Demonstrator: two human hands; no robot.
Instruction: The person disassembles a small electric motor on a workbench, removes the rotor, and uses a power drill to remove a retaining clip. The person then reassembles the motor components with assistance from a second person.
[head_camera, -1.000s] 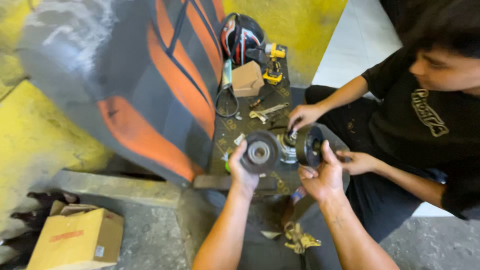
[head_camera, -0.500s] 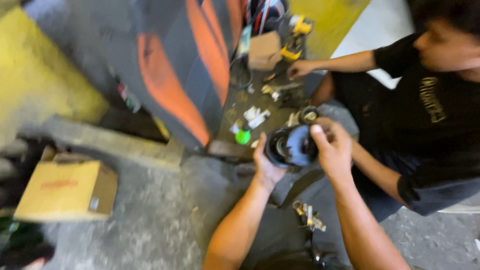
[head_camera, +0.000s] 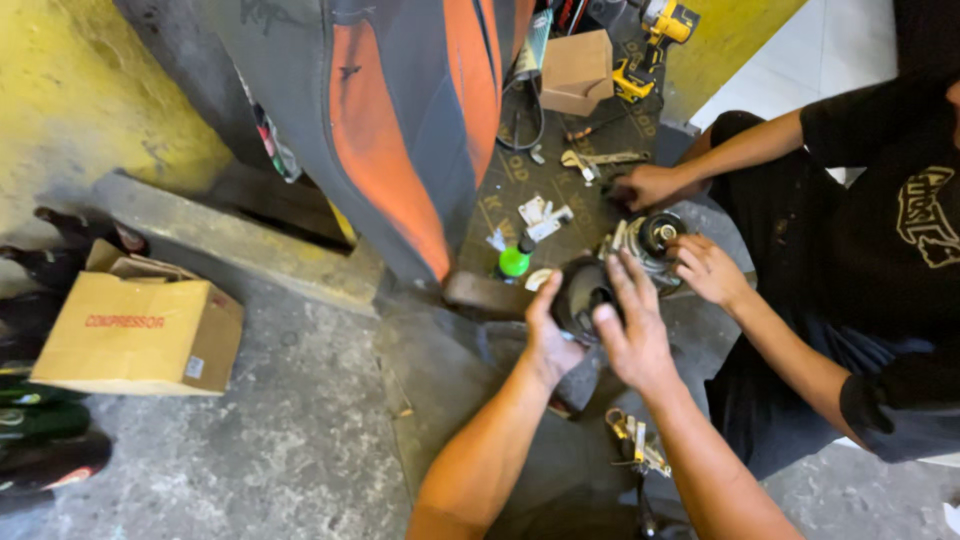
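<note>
Nearest the viewer, a bunch of small metal parts (head_camera: 635, 442) lies on the floor, below the right wrist. Above it, a dark round pulley (head_camera: 583, 295) is held between both hands. The left hand (head_camera: 548, 340) is wrapped around its lower left edge, thumb up along the rim. The right hand (head_camera: 630, 330) is laid over its right face, the fingers (head_camera: 628, 282) spread and pressed flat on the metal. The pulley is thus clamped from two sides, clear of the floor, just in front of the mat's near edge.

The pulley is judged to be heavy and rigid, a solid metal disc that will not give under pressure. Its surface is probably greasy, so a slip is possible. A hold on the outer rim, with a palm kept beneath, is judged safest; the centre bore offers little purchase.

Just past the fingertips, a second round part (head_camera: 655, 238) is steadied by another person's hand (head_camera: 708, 270); that person's other hand (head_camera: 648, 186) rests further on. To the left of the fingers a green cap (head_camera: 514, 262) and small white pieces (head_camera: 540, 214) lie on the dark mat (head_camera: 520, 170). Beyond them a wrench (head_camera: 600, 160), a small carton (head_camera: 577, 72) and a yellow drill (head_camera: 655, 40) are seen. Far to the left of the hands, a cardboard box (head_camera: 135, 335) sits on the concrete.
</note>
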